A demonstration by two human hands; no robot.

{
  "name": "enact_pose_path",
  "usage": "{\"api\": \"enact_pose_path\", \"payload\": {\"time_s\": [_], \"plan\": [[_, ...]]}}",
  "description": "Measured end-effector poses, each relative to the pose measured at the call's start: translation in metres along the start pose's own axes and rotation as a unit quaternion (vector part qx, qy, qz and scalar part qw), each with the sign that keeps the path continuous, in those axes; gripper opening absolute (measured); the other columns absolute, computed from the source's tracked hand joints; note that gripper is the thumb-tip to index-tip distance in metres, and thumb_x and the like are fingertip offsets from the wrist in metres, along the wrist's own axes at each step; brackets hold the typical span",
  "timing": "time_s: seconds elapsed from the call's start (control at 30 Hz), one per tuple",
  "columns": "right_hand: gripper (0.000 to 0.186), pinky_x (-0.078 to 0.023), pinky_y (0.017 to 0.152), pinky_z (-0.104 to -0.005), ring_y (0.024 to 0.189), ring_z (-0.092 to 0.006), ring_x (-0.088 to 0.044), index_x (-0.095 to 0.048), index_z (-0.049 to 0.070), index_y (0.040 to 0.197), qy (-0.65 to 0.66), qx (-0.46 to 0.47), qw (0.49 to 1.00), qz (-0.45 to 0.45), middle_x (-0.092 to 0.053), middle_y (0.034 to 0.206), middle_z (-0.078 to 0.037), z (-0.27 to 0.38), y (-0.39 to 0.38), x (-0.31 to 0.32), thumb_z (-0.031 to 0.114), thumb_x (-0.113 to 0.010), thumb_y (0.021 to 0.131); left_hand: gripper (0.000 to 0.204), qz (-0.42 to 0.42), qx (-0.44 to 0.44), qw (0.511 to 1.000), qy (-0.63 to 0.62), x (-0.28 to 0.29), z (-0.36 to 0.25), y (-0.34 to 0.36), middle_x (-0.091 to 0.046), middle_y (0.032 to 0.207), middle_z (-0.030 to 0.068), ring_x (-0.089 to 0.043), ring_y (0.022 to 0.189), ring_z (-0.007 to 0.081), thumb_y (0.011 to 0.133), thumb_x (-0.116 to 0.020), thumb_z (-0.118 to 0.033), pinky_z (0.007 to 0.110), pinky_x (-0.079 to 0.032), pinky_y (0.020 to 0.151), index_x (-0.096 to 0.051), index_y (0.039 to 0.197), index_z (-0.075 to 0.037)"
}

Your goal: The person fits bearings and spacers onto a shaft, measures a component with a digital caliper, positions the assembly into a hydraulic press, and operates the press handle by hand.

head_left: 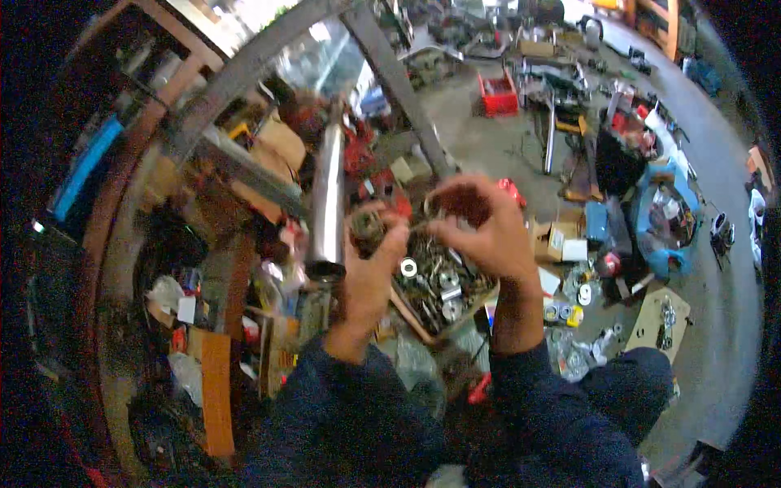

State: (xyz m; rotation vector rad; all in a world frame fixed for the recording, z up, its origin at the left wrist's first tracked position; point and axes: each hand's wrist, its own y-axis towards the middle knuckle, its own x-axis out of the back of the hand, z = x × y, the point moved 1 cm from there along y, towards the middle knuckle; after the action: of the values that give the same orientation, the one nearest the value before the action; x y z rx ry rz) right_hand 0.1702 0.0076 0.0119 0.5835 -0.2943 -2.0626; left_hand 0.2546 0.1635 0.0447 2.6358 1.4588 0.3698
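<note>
The left hand (370,281) closes its thumb and fingers around a round metal part (368,231), which sits at the top of the grip, between the thumb and the curled fingers, with its ringed end showing. The right hand (495,240) is raised just beside it, thumb and forefinger curved toward the part; blur hides the tips, so I cannot tell whether they pinch anything. A shiny metal tube (328,191) stands just left of the left hand, its open lower end near the wrist; whether the two touch is unclear. Below and between the hands lie loose metal pieces (447,285), with a pale ring (403,267) among them.
</note>
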Motion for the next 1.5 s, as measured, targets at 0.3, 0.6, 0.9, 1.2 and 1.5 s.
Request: {"api": "enact_pose_path", "payload": {"time_s": [0.3,0.6,0.9,1.2,1.5], "plan": [[0.030,-0.053,0.068,-0.0379,0.073,-0.0229,-0.067,-0.068,-0.006,0.094,-0.420,-0.292,0.842,0.170,-0.071,0.083,-0.017,-0.162,-0.005,0.084,0.023,-0.065,0.085,0.028,-0.038,-0.001,0.987,-0.157,0.035,0.019,0.012,-0.057,0.084,0.0034,-0.048,0.065,0.0077,0.091,-0.066,-0.013,0.023,-0.039,0.053,-0.056,0.116,-0.005],[0.032,-0.054,0.071,-0.0464,0.081,-0.0402,-0.068,-0.072,0.001,0.090,-0.585,-0.311,0.715,0.223,-0.069,0.089,-0.024,-0.360,-0.082,0.117,0.027,-0.077,0.071,0.025,0.022,0.024,0.969,-0.245,0.059,0.014,0.001,-0.060,0.083,0.0055,-0.051,0.065,0.0089,0.085,-0.074,-0.015,0.027,-0.041,0.055,-0.059,0.101,-0.002],[0.039,-0.053,0.072,-0.0446,0.080,-0.0331,-0.069,-0.070,0.001,0.097,-0.543,-0.336,0.724,0.261,-0.071,0.089,-0.019,-0.325,-0.085,0.069,0.025,-0.082,0.068,0.024,0.044,0.012,0.963,-0.266,0.042,0.017,0.008,-0.060,0.083,0.0052,-0.052,0.067,0.0104,0.089,-0.071,-0.022,0.027,-0.041,0.055,-0.060,0.100,-0.004],[0.028,-0.055,0.068,-0.0468,0.079,-0.0364,-0.069,-0.073,0.006,0.095,-0.538,-0.253,0.753,0.280,-0.071,0.093,-0.017,-0.379,-0.113,0.006,0.028,-0.070,0.079,0.032,0.055,0.040,0.949,-0.307,0.058,0.016,0.013,-0.059,0.078,0.0046,-0.052,0.062,0.0110,0.093,-0.066,-0.031,0.028,-0.041,0.052,-0.060,0.103,-0.001],[0.019,-0.052,0.053,-0.0382,0.065,-0.0267,-0.069,-0.073,0.012,0.070,-0.660,-0.091,0.704,0.246,-0.069,0.072,-0.011,-0.348,-0.120,-0.080,0.021,-0.061,0.081,0.033,0.042,0.059,0.953,-0.296,0.065,0.023,0.018,-0.058,0.077,0.0046,-0.051,0.061,0.0106,0.095,-0.063,-0.032,0.027,-0.041,0.051,-0.061,0.104,-0.001]]}}
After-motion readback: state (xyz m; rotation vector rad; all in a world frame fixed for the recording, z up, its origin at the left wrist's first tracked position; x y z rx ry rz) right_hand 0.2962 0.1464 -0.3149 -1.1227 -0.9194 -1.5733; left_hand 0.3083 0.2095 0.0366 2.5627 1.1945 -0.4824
